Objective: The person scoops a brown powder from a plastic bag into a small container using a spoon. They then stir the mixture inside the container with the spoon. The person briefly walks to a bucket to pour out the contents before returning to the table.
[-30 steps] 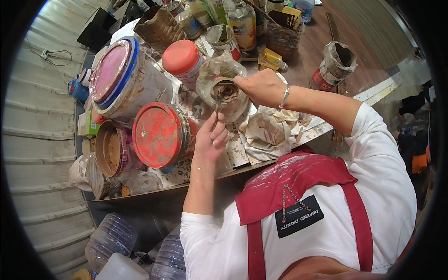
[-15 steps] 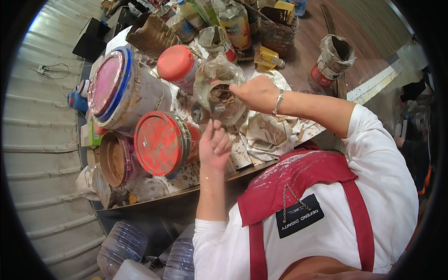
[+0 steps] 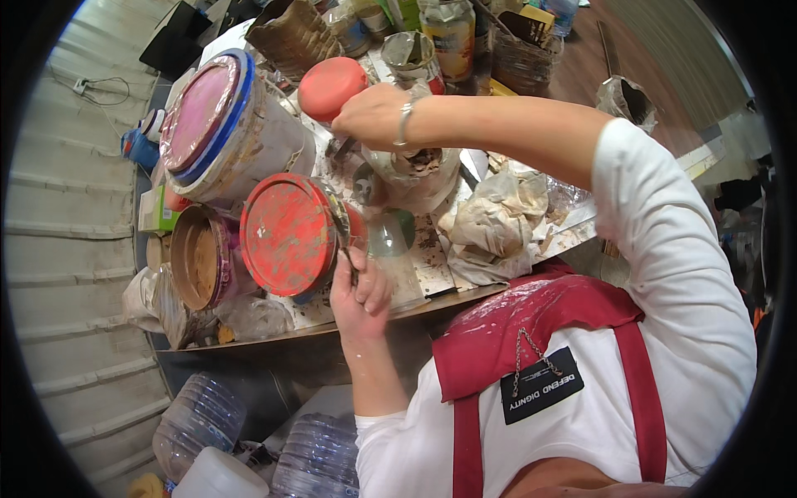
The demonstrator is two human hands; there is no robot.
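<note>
My left hand [image 3: 362, 290] is closed around a thin, dark, narrow tool [image 3: 342, 222], its upper end beside the rim of a tub with a smeared red lid [image 3: 286, 235]. Stretched across the table, my right hand [image 3: 380, 116] is closed next to a smaller jar with a red lid [image 3: 332, 88]; its fingertips point down and what they hold, if anything, is hidden. Below that wrist, a plastic-lined container [image 3: 436, 178] shows brown, clay-like lumps inside. A clear cup-like vessel [image 3: 387, 234] stands between the red-lidded tub and this container.
A large white bucket with a pink and blue lid [image 3: 199, 120] stands far left, near an open brown tub [image 3: 198, 257]. Crumpled stained cloth [image 3: 498, 214] lies to the right. Several cans and bottles crowd the back. Large plastic bottles [image 3: 199, 423] lie below the table edge.
My right hand has moved left from the plastic-lined container toward the small red-lidded jar. My left hand has dropped lower and slightly left, bringing the thin tool beside the red-lidded tub. The view has shifted.
</note>
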